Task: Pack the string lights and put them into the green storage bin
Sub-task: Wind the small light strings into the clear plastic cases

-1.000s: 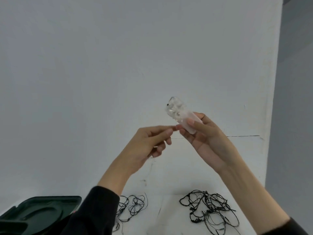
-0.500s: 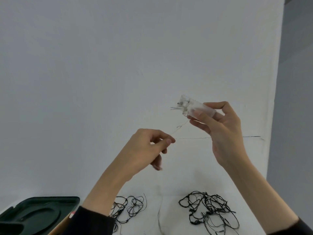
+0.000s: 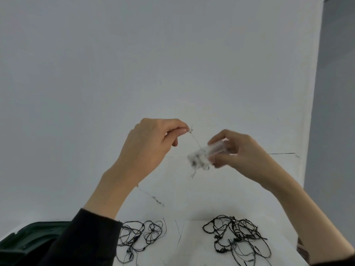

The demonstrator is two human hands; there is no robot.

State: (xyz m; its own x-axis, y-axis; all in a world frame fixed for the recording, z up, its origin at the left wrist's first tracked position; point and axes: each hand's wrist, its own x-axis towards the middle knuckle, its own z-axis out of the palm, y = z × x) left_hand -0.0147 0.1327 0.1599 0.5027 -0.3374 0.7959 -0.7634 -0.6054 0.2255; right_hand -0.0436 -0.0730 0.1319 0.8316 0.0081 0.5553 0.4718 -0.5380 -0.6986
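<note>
Head view: the left hand (image 3: 146, 148) pinches a thin wire (image 3: 195, 140) between thumb and forefinger, the other fingers loosely curled. The right hand (image 3: 244, 156) has its fingers curled round a clear plastic piece (image 3: 217, 148), whose free end carries a whitish wad of wound wire (image 3: 198, 160); motion blur hides the finer detail. The wire runs taut from the left fingertips down and right to that wad.

Half a second ago the left hand was the lower one and the clear piece was up high, pointing up-left. Now the left hand has risen above it and the right hand has dropped. The piece's long axis slants from the right palm down-left, wad end lowest.

Both hands are held up before a pale wall, above the white table (image 3: 192, 206). Two black tangles of string lights lie there well apart, one left (image 3: 142, 237) and one right (image 3: 236, 237). The green storage bin (image 3: 28, 240) sits at the lower left corner, partly behind the dark sleeve (image 3: 82, 240).
</note>
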